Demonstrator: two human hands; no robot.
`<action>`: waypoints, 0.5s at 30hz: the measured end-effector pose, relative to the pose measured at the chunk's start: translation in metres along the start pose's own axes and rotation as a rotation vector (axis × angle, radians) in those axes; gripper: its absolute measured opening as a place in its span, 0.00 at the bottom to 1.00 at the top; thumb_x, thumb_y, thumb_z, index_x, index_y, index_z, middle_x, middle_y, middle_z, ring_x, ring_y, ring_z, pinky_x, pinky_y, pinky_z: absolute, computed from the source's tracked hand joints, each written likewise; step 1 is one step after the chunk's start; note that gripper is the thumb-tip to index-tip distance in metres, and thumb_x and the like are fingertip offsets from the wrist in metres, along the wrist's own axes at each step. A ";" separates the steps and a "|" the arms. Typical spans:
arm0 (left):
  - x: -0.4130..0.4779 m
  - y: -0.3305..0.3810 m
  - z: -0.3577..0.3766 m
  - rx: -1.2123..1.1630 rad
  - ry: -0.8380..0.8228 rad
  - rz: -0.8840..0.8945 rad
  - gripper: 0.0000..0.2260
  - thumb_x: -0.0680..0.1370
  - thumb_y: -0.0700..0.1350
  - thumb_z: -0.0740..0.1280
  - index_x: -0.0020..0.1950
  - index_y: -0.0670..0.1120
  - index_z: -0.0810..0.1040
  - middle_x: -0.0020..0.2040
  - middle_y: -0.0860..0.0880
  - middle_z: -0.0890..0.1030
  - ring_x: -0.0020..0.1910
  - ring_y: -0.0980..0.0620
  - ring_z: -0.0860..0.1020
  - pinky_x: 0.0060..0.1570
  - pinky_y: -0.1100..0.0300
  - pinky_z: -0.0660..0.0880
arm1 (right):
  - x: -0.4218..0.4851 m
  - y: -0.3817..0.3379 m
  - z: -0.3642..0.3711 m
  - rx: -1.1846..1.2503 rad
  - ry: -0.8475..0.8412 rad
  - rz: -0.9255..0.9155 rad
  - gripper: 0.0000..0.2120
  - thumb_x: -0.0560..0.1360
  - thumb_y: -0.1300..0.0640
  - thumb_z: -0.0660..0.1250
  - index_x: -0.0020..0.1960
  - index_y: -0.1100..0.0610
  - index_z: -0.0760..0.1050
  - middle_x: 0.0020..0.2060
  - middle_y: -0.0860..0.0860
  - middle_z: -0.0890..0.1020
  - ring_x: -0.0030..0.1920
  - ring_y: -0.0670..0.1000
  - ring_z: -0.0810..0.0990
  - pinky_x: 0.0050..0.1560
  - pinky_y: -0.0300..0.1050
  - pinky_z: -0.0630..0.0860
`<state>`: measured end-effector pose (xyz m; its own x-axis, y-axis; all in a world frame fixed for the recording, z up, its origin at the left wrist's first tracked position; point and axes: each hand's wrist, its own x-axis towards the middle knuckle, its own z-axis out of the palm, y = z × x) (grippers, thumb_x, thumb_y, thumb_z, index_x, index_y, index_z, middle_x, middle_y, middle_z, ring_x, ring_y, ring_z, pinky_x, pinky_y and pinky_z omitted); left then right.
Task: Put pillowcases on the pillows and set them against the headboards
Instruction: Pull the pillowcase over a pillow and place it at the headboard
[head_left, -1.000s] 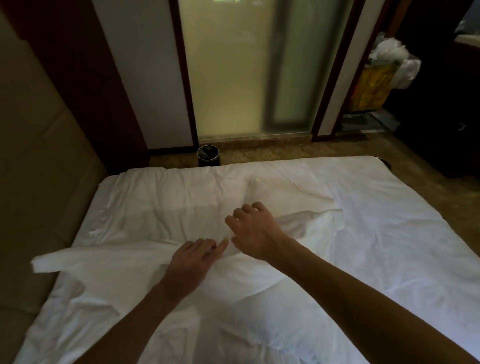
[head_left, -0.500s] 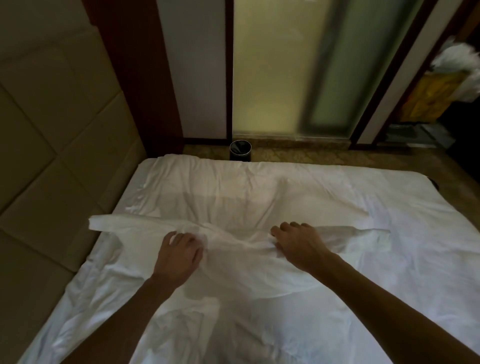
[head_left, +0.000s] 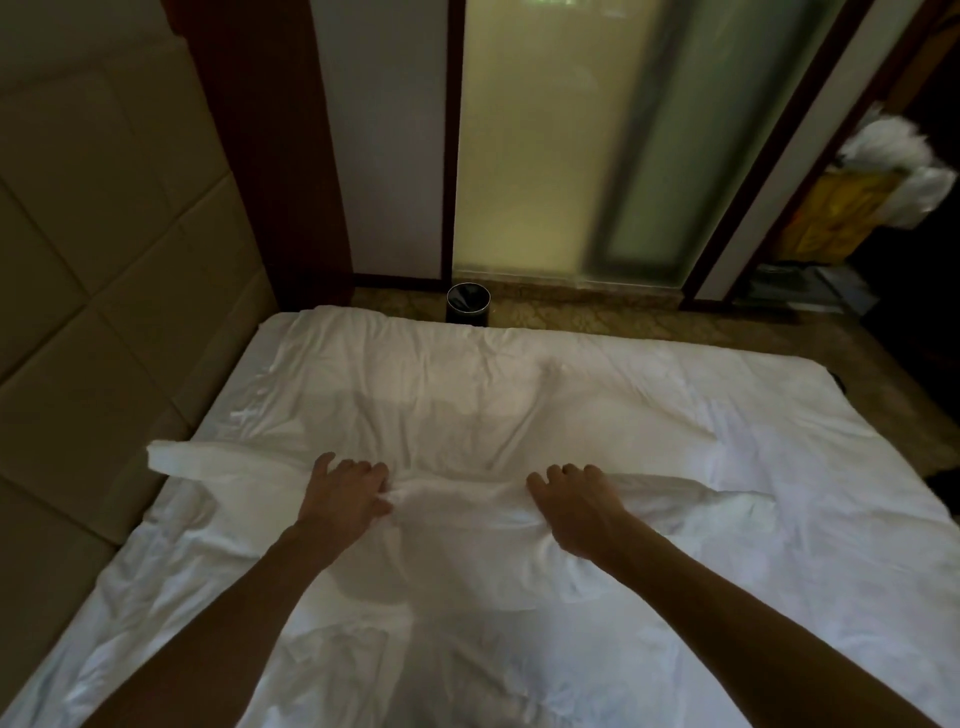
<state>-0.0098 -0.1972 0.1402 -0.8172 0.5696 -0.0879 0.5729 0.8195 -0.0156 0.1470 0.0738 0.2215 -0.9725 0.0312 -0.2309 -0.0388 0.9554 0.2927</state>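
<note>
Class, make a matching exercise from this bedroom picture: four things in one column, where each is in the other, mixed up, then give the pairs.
Things:
1. pillowcase
2. bin
3. headboard
4. cart

Places:
a. on the floor past the bed's far edge
b. by the right edge of the picture
c. under both hands on the bed
d. along the bed's left side

Pairs: 1-c, 2-a, 3-d, 4-b

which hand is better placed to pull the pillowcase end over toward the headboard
The left hand. It rests on the pillowcase on the side nearest the headboard, close to the loose end that sticks out that way. The right hand is farther along the pillowcase, away from the headboard.
</note>
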 end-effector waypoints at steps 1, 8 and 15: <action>-0.002 -0.001 -0.001 0.000 0.019 0.012 0.13 0.74 0.62 0.68 0.50 0.55 0.76 0.46 0.55 0.81 0.52 0.52 0.79 0.63 0.51 0.60 | 0.000 0.002 0.000 0.011 -0.015 0.017 0.19 0.74 0.60 0.67 0.64 0.57 0.68 0.51 0.54 0.78 0.47 0.55 0.79 0.43 0.48 0.71; -0.018 -0.009 -0.012 -0.124 0.128 0.137 0.11 0.79 0.58 0.61 0.49 0.51 0.75 0.45 0.52 0.79 0.47 0.48 0.79 0.50 0.53 0.68 | 0.006 0.022 -0.015 0.072 0.109 0.070 0.18 0.73 0.62 0.64 0.62 0.57 0.70 0.50 0.53 0.79 0.48 0.55 0.80 0.44 0.47 0.73; -0.023 -0.031 -0.030 -0.238 0.342 0.123 0.13 0.76 0.59 0.56 0.44 0.52 0.71 0.38 0.55 0.74 0.39 0.50 0.74 0.40 0.55 0.68 | 0.015 0.052 -0.033 0.282 0.037 0.053 0.20 0.75 0.49 0.68 0.65 0.52 0.72 0.54 0.50 0.78 0.51 0.51 0.79 0.49 0.46 0.75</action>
<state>-0.0108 -0.2333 0.1727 -0.7407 0.6193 0.2604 0.6694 0.7133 0.2076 0.1224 0.1144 0.2640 -0.9794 0.0774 -0.1867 0.0725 0.9968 0.0330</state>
